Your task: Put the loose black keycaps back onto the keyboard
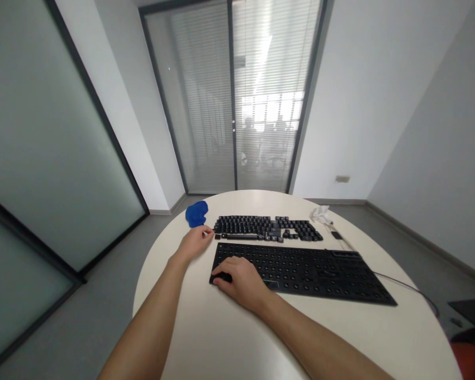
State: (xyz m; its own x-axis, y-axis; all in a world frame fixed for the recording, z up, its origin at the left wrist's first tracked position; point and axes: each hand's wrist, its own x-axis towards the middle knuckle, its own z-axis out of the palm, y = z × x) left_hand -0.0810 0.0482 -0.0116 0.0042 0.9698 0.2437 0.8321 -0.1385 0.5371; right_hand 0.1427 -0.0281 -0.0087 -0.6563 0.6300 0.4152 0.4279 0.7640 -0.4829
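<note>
My left hand [197,243] rests on the table at the left end of the laid-out black keycaps [243,225]. Its thumb and forefinger close at a small dark keycap at the row's edge. My right hand [240,281] lies over the lower left corner of the black keyboard base [316,272], whose keys are off. Its fingers curl down in a pinch shape, with the tips at the left edge; whatever is between them is hidden. A long space bar keycap [241,237] lies in front of the other keycaps.
The round white table [198,327] carries a blue crumpled cloth-like piece [197,213] at left. At right lie a crumpled white tissue [321,214] and a thin tool with a dark part [335,234]. A cable [404,284] runs over the right edge. Glass doors [269,132] stand beyond.
</note>
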